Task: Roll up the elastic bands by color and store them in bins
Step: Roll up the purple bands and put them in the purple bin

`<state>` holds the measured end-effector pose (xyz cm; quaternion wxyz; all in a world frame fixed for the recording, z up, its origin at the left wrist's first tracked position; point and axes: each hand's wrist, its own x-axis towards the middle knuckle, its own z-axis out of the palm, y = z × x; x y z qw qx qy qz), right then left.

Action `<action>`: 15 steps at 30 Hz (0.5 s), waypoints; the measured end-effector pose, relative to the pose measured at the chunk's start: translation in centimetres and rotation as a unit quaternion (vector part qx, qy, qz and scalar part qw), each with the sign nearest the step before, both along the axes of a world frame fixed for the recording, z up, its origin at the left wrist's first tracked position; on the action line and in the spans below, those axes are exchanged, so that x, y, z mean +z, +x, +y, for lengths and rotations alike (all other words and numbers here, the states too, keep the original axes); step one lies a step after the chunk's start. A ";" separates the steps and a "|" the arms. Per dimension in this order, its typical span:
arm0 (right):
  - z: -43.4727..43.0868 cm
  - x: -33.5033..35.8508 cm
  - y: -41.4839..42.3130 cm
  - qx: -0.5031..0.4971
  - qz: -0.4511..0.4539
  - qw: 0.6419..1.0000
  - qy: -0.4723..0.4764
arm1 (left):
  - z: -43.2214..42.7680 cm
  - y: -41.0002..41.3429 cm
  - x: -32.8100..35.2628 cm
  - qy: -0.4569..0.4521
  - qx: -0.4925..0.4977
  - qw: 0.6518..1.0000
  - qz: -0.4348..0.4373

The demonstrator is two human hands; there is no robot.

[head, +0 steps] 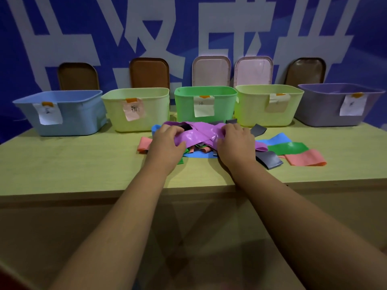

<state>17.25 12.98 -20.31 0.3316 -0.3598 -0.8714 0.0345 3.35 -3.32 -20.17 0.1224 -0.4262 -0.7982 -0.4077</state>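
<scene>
Directly in front of the green bin [205, 105], on the table [73, 164]: a loose pile of bands [199, 151] in mixed colours.

Purple band [196, 137] lies on top of the pile. Its long axis runs left to right, parallel to the green bin's front wall, and the strip crosses over itself near the middle.

Left hand [165, 143] grips the band's left end, fingers curled over the top and thumb at the near edge. Right hand [236, 141] grips the right part the same way. The band's right end trails out past this hand.

Nearer than the green bin and to its right, lying flat: grey band [270, 160], blue band [278, 140], green band [289, 148], pink band [305, 158]. The pink one points left to right.

Bins stand in one row. Left of the green bin are the left yellow bin [140, 118] and then the blue bin [73, 120]. Right of it are the right yellow bin [251, 109] and then the purple bin [320, 111]. Each carries a paper label.

Lids [211, 70] lean on the wall behind the row.
</scene>
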 end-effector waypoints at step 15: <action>-3.7 6.0 4.0 0.201 0.300 0.927 -0.105 | -0.1 1.2 0.6 -0.105 0.024 0.991 0.076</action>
